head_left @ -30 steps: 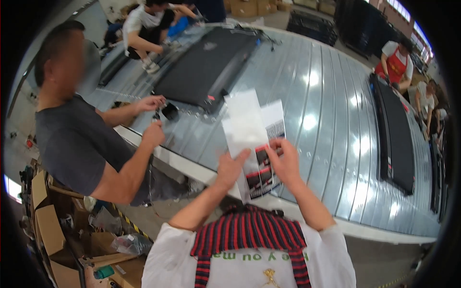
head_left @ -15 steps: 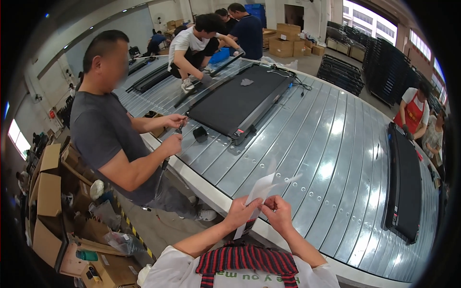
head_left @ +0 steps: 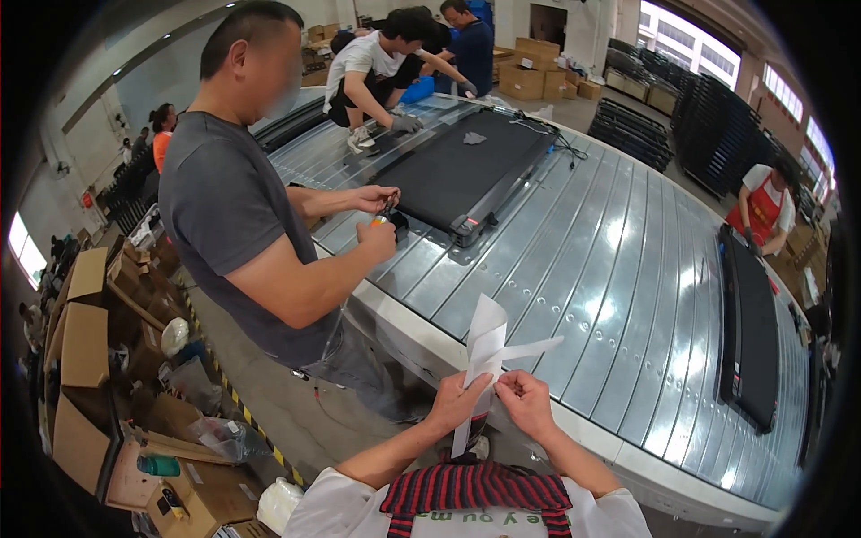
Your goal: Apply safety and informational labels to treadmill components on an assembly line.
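Observation:
In front of my chest, above the floor beside the table edge, I hold a curled white sheet (head_left: pixel 486 334) that looks like paper or film. My left hand (head_left: pixel 456 402) is closed on it, thumb on top, with the sheet rising above the fingers and hanging below them. A narrow white strip (head_left: pixel 535 348) sticks out to the right from the sheet. My right hand (head_left: pixel 527 403) pinches at the strip's lower end, close to the left fingertips. A dark and red printed patch shows low between my hands.
A large slatted metal table (head_left: pixel 556 260) lies ahead, bearing a black treadmill deck (head_left: pixel 466 170) and another deck (head_left: pixel 752 332) at right. A co-worker (head_left: pixel 242 197) stands close at left with a hand tool. Another person (head_left: pixel 368 72) crouches on the table. Cardboard boxes (head_left: pixel 85 359) crowd the left.
The sheet stands taller and shows more of its face; the strip is more visible at the right. The co-worker at left appears nearer and further right, partly through my view shifting.

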A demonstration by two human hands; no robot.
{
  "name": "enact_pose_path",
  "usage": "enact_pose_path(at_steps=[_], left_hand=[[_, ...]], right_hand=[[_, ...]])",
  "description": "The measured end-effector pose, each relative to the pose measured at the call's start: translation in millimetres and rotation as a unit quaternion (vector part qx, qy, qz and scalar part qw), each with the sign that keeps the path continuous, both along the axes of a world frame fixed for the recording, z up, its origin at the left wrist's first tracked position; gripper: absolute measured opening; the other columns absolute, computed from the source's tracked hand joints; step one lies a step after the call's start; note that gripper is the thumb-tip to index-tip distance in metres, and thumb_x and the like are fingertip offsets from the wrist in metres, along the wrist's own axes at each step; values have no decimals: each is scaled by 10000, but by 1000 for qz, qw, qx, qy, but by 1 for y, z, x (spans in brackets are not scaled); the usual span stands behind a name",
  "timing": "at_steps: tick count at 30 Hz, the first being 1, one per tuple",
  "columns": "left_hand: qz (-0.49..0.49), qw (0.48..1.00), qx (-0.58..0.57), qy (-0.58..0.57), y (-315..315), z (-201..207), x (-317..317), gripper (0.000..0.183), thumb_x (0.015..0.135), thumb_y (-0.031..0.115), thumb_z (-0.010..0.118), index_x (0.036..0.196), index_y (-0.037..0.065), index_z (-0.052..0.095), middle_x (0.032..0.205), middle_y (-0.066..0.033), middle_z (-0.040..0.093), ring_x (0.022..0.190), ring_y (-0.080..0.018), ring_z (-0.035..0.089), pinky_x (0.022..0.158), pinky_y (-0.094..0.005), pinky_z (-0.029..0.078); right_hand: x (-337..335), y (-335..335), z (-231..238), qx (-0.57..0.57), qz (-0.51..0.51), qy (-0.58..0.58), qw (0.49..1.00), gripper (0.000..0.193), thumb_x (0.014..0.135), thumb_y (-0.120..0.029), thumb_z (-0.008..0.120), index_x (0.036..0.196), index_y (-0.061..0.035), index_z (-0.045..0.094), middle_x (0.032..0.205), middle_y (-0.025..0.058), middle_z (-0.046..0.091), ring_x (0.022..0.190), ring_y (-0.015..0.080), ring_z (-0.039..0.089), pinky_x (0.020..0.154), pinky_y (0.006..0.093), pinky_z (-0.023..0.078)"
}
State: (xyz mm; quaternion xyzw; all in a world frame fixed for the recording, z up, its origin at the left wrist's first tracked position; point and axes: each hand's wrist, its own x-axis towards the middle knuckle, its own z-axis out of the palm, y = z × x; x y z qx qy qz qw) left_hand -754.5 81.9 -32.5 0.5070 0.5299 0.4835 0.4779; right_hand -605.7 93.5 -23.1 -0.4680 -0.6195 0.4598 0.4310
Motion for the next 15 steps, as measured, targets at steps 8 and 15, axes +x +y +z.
enact_pose_path(at_steps=[8,15], left_hand=[[-57,998,20,-4,-12,13,22,349,833,305,543,919,-31,586,678,-44,569,659,-58,469,590,-246,419],[-81,995,28,47,-3,21,86,334,820,302,570,902,-21,599,694,-49,590,664,-54,483,585,-242,422]], right_hand=[[21,-23,10,67,-45,-55,995,137,764,-102,598,808,26,575,648,81,584,567,109,537,538,235,440],[89,-22,12,77,-68,-54,993,150,756,-108,615,808,28,579,663,89,598,579,116,553,545,237,447]])
